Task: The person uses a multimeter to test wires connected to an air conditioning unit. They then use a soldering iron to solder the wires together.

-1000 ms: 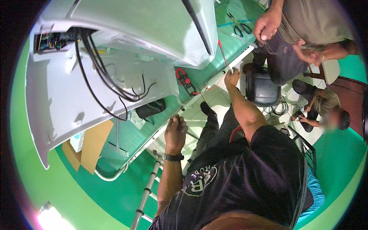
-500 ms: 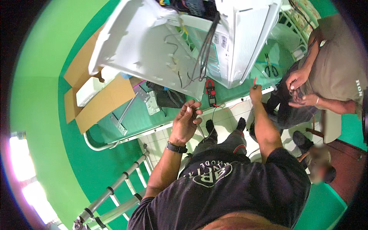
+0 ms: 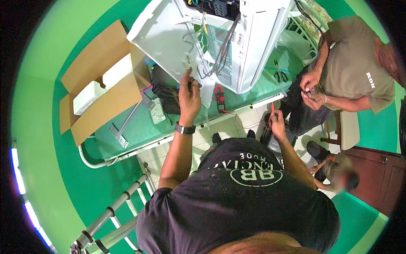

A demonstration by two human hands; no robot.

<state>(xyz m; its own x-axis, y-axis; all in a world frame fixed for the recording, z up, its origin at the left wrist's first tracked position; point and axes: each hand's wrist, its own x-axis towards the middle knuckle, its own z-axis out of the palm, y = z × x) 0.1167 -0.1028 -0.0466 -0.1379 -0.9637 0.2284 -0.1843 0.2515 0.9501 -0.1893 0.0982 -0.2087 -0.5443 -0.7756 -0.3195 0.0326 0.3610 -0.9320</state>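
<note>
My left hand [image 3: 190, 97] reaches up to the opened white panel [image 3: 154, 36] of a large white appliance [image 3: 259, 46]. Its index finger is stretched toward a small pale connector [image 3: 188, 62] on thin wires, and the other fingers are partly bent; touch cannot be made out. In my right hand [image 3: 277, 123] is a red test probe [image 3: 272, 108], tip up, beyond the bed's near rail. Its lead runs toward a red and black clamp meter [image 3: 219, 99] lying on the green mattress [image 3: 249, 96]. A bundle of dark cables [image 3: 226, 51] hangs down the appliance's front.
An open cardboard box [image 3: 105, 108] with white parts is at the left, beside a metal bracket [image 3: 127, 125] and a black bag [image 3: 165, 89]. Scissors [image 3: 279, 73] lie right of the appliance. A seated co-worker [image 3: 344, 67] is at the right; a metal ladder [image 3: 114, 207] stands lower left.
My left hand has moved forward and up to the panel's wires, its index finger now stretched. The right hand keeps the red probe, slightly lower in the picture. The whole view has shifted.
</note>
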